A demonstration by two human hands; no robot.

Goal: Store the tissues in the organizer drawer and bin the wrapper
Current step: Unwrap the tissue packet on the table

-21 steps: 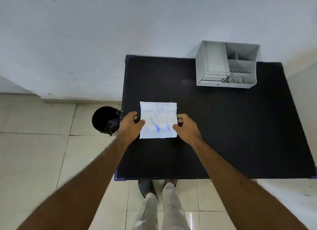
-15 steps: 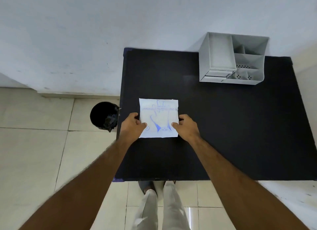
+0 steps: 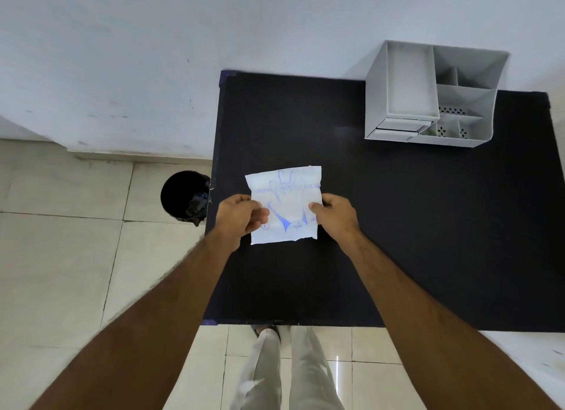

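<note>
The packet point(image 3: 286, 206), a flat white square printed in blue with a hand outline and a line of lettering, is held over the near-left part of the black table point(image 3: 428, 241). Whether its lower edge touches the tabletop cannot be told. Its top edge is a little wavy and the bottom edge is slightly crumpled.

The left hand point(image 3: 237, 218) pinches the packet's left edge, thumb lying on the printed face and the other fingers curled behind it. The right hand point(image 3: 334, 215) grips the right edge the same way, thumb on top at the margin, fingers tucked under. Both forearms reach in from the bottom of the view, bare to the elbow.

At the far right of the table, against the pale wall point(image 3: 153, 58), stands the grey organizer point(image 3: 434, 94), well apart from the packet. Its left part is one long open tray with a shut drawer front below it; the right part is split into several smaller cells, some with perforated bottoms.

On the tiled floor point(image 3: 61, 256), just beside the table's left edge and near the left hand, sits a round black bin point(image 3: 183, 195) with a dark liner. The person's light trousers point(image 3: 275, 373) show below the table's near edge
</note>
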